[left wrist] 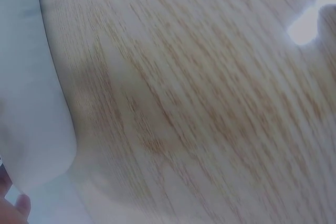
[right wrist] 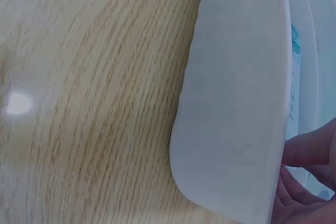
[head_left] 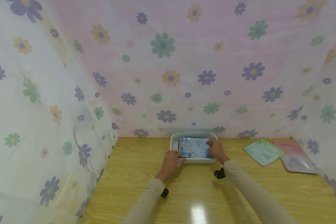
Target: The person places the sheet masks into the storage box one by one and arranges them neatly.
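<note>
A white plastic bin (head_left: pixel 194 161) stands at the back of the wooden table, by the curtain. Inside it lies a blue sheet mask packet (head_left: pixel 194 147) printed with pink flowers, flat and face up. My left hand (head_left: pixel 170 163) grips the bin's front left corner, fingers over the rim and thumb at the front wall. At the packet's right edge, my right hand (head_left: pixel 217 151) pinches it between thumb and fingers. The right wrist view shows the thumb and fingers (right wrist: pixel 307 148) inside the bin's wall. Most of the left hand is out of frame in the left wrist view.
To the right on the table (head_left: pixel 128 180) lie a pale green packet (head_left: pixel 264 152) and a pink and silver packet (head_left: pixel 298 158), the green one overlapping the pink one's left edge. Flowered curtains (head_left: pixel 168 77) close off the back and both sides.
</note>
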Motion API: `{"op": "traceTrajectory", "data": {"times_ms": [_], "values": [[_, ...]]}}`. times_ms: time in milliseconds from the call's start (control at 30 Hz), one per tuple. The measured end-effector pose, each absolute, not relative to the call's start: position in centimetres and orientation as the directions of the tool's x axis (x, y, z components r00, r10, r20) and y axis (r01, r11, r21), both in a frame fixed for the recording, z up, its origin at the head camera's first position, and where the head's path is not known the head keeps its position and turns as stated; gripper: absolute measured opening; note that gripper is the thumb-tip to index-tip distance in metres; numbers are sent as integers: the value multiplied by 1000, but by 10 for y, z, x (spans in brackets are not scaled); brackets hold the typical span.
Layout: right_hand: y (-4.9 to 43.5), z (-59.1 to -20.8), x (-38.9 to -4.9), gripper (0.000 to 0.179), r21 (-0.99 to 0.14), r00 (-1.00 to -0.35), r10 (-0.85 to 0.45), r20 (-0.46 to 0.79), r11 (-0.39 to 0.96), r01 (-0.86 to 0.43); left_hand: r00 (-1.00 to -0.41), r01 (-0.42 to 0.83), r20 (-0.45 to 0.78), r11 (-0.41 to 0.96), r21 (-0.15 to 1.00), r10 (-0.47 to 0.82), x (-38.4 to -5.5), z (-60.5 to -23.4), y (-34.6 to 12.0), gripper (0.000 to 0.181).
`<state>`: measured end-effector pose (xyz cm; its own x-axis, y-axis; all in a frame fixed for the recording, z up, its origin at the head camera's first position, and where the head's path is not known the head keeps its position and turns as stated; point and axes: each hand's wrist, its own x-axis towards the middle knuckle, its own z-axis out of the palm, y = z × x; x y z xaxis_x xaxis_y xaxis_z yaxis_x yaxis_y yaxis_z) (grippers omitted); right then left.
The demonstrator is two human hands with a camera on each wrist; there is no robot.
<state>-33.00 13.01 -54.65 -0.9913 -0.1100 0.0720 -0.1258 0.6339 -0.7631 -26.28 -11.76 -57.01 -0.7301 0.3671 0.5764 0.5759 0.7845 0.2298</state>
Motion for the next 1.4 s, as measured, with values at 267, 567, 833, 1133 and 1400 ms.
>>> {"op": "traceTrajectory", "data": {"times_ms": [267,567,833,1133,1400], "values": [[130,-548,-326,41,-713,-980,-143,136,673,-197,-735,582,572,771,258,364,-261,-570,-117,20],[137,-523,-315,32,-798,-977,-213,30,583,-151,-717,598,594,760,255,365,-262,-573,-117,17],[155,-508,-310,30,-837,-948,-318,-17,523,-160,-682,615,625,760,210,379,-263,-573,-117,18],[184,-486,-296,27,-809,-930,-366,-36,556,-188,-738,590,549,770,243,392,-261,-568,-116,17],[209,-475,-284,33,-806,-927,-368,-67,568,-167,-713,597,572,779,191,407,-261,-569,-119,18]]}}
